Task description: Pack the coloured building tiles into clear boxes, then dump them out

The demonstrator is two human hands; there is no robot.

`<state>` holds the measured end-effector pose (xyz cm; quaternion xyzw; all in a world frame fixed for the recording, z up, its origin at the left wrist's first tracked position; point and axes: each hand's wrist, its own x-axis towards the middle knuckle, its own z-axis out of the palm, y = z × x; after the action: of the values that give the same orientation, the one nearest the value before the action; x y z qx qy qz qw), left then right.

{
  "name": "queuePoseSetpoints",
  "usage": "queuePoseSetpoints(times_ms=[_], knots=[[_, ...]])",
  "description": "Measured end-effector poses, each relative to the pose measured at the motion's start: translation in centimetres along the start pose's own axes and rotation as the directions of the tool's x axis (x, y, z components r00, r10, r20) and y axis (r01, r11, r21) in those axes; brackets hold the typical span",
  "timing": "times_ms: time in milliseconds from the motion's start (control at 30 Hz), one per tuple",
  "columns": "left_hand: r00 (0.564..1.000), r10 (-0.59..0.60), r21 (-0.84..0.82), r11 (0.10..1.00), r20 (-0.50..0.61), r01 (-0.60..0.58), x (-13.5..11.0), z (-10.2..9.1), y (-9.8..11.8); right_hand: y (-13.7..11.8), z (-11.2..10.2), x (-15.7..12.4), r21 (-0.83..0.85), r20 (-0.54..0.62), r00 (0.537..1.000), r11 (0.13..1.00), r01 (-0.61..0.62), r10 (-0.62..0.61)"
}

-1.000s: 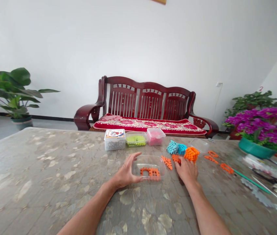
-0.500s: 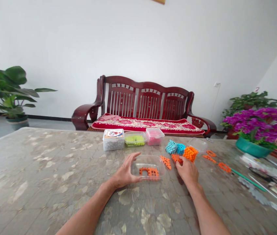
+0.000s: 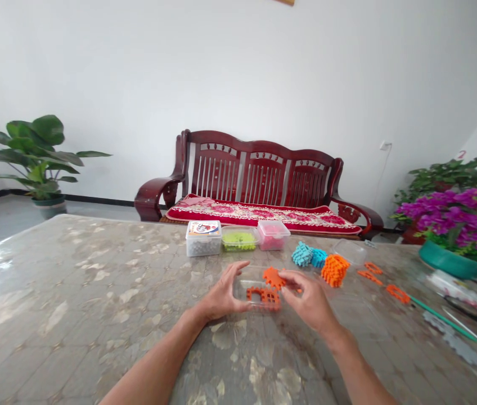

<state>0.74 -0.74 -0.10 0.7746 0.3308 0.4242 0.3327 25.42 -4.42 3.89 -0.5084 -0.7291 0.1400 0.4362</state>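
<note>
My left hand (image 3: 220, 295) grips the left end of a clear plastic box (image 3: 242, 283), thumb at the near side and fingers at the far side. Flat orange toothed building pieces (image 3: 264, 296), one with an arch and one with a window grid, lie inside it. Between the thumb and fingers of my right hand (image 3: 311, 299) is an orange toothed plate (image 3: 274, 278), held over the box's right part. A bit of orange shows behind those fingers; its shape is hidden.
Behind stand a lidded box of grey pieces (image 3: 203, 238), a box of lime-green pieces (image 3: 239, 241) and a box of pink pieces (image 3: 273, 235). Blue toothed cubes (image 3: 302, 254) and an orange cube (image 3: 334, 270) sit to the right. A flowerpot (image 3: 451, 260) stands far right.
My right hand has lifted the orange toothed plate from the table and carried it left over the clear box. My left hand keeps its grip. The view has turned slightly left.
</note>
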Motion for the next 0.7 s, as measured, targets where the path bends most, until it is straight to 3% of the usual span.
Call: queuePoseSetpoints(times_ms=[233,433,600,700], knots=[[1.000,0.024,0.021,1.000,-0.012,-0.024,0.0,0.2,-0.4,-1.5,2.5,0.4,-0.056,0.216,0.975,0.996,0.067,-0.054],[1.000,0.023,0.018,1.000,-0.019,-0.023,0.0,0.2,0.2,-1.2,2.4,0.1,-0.138,0.185,0.977,0.981,0.136,-0.109],[0.999,0.009,0.019,1.000,-0.036,-0.009,0.0,0.3,0.2,-2.2,2.3,-0.3,-0.163,0.245,0.949,0.957,0.242,-0.198],[1.000,0.007,0.009,1.000,-0.026,-0.007,0.0,0.2,0.2,-1.7,2.3,-0.2,-0.199,0.152,0.959,0.943,0.265,-0.238]])
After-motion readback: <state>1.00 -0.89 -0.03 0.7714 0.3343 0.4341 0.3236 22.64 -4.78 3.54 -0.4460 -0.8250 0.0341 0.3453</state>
